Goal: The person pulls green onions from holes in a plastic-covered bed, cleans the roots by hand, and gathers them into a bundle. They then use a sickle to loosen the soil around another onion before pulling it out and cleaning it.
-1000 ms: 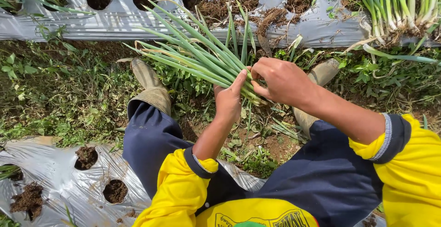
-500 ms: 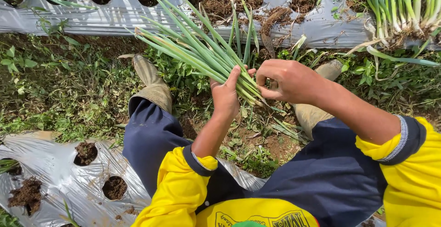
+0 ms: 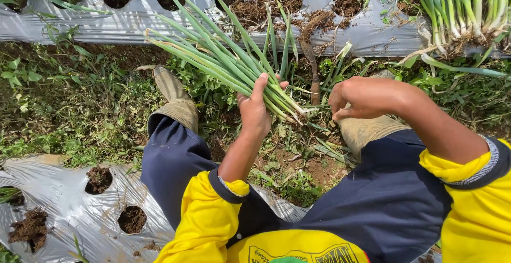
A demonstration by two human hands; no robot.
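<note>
Scallions [image 3: 223, 55] lie bunched in the left hand [image 3: 254, 111], fingers wrapped round the stalks near the root end, leaves fanning toward the far strip of silver mulch film [image 3: 133, 23], so the base faces the right hand [image 3: 364, 97]. That hand is loosely curled just beside it, apart from the stalks; what it pinches, if anything, I cannot tell.

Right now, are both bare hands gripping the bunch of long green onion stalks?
No: only the left hand holds the bunch of green onion stalks; the right hand is apart.
</note>
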